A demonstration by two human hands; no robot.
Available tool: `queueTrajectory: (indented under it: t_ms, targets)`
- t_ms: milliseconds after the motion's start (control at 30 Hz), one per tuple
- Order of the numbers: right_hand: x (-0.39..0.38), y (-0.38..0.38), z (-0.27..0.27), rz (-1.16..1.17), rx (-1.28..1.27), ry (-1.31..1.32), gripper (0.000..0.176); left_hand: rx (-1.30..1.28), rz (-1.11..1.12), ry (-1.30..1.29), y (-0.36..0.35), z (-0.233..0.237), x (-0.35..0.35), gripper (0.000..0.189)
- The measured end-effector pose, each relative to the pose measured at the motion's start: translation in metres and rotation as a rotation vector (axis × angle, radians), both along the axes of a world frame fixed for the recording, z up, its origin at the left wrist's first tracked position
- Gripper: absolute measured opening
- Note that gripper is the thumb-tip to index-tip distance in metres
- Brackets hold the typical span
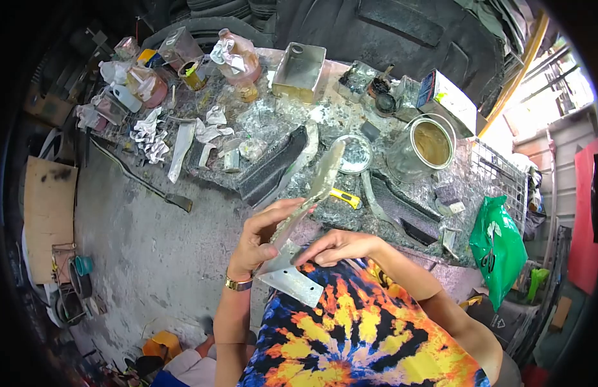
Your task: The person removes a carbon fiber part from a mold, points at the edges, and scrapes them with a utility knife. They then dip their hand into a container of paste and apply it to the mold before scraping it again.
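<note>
My left hand [255,242] is closed around a curved grey moulded part [292,284], which looks like a rough-edged panel with small holes in its lower flange. The part stands tilted, its long narrow end rising towards the bench. My right hand [341,248] holds nothing; its index finger stretches out to the part near a hole, with the other fingers partly curled. Just beyond the part, a yellow utility knife [345,198] lies on the bench. Two dark woven-textured panels with pale edges, one on the left [276,166] and one on the right [402,208], flank it.
The stained workbench [260,116] bears a metal can [420,147], a round lid [355,155], a square tin [299,72], plastic jugs [237,58] and crumpled paper [149,137]. A green bag [499,248] hangs at the right edge. Cardboard [49,219] stands at left.
</note>
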State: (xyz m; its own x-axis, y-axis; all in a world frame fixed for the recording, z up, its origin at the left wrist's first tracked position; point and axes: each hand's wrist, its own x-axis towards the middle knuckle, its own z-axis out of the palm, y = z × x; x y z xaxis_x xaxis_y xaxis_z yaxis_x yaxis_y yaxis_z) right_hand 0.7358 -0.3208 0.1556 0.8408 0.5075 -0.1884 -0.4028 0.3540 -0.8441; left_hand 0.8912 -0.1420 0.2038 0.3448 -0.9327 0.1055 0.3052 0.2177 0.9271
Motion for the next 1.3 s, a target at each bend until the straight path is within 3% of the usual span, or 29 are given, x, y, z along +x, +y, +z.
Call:
queueTrajectory:
  t_ms: [67, 167, 267, 300, 400, 467, 533, 667, 733, 867, 967, 1300]
  targets:
    - [0.011, 0.017, 0.003, 0.048, 0.006, -0.007, 0.041, -0.01, -0.026, -0.027, 0.007, 0.002, 0.009, 0.082]
    - [0.017, 0.038, 0.01, 0.07, -0.229, -0.289, 0.048, -0.003, -0.055, -0.062, 0.018, 0.003, 0.02, 0.083]
    - [0.016, 0.043, 0.018, 0.047, -0.346, -0.324, 0.047, 0.017, -0.069, -0.074, 0.027, 0.006, 0.027, 0.084]
    - [0.022, 0.042, 0.024, 0.038, -0.564, -0.411, 0.049, 0.009, -0.075, -0.074, 0.028, 0.006, 0.028, 0.084]
    - [0.027, 0.052, 0.045, 0.035, -0.803, -0.555, 0.052, -0.006, -0.085, -0.092, 0.031, 0.003, 0.034, 0.083]
    - [0.026, 0.057, 0.061, 0.02, -0.848, -0.634, 0.044, -0.01, -0.084, -0.114, 0.035, 0.004, 0.038, 0.082]
    - [0.027, 0.056, 0.068, 0.171, -1.133, -0.611, 0.031, -0.019, -0.08, -0.108, 0.034, 0.005, 0.039, 0.08]
    - [0.031, 0.062, 0.056, 0.016, -1.116, -0.729, 0.023, -0.032, -0.051, -0.134, 0.035, 0.007, 0.041, 0.079]
    - [0.028, 0.058, 0.06, -0.204, -0.953, -0.713, 0.028, -0.034, -0.066, -0.179, 0.035, 0.009, 0.043, 0.078]
    - [0.032, 0.063, 0.055, 0.022, -1.06, -0.696, 0.047, -0.031, -0.037, -0.161, 0.035, 0.007, 0.04, 0.077]
    - [0.038, 0.068, 0.061, 0.083, -1.024, -0.833, 0.049, -0.048, -0.078, -0.217, 0.032, 0.005, 0.039, 0.076]
    - [0.041, 0.075, 0.06, 0.09, -1.061, -0.869, 0.045, -0.12, -0.093, -0.336, 0.023, 0.01, 0.04, 0.064]
